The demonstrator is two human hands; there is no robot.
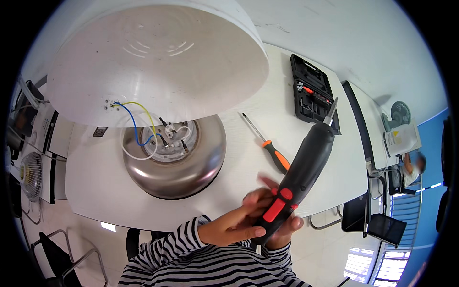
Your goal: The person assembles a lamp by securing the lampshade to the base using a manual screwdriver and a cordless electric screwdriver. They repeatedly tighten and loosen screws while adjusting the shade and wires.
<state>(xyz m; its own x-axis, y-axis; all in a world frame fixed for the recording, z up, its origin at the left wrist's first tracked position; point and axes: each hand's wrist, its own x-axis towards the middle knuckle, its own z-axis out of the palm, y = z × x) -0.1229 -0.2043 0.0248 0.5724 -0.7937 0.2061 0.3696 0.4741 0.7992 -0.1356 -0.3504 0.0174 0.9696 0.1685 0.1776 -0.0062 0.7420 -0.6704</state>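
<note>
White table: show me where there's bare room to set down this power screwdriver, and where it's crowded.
On the white table, bare patches lie between the round metal base and the orange-and-black screwdriver, left of that base, and right of the power screwdriver below the open tool case. It is crowded under the white dome, where wires run to the base.

Place: office or classroom, unclear which
Counter (246,165): white, desk-like
Seating: black metal-framed chairs (354,213)
Cooling: fans (400,113)
Walls (432,143): blue, white
Workshop touch: power tool (306,162), screwdriver (276,155), toolkit (311,93)
</note>
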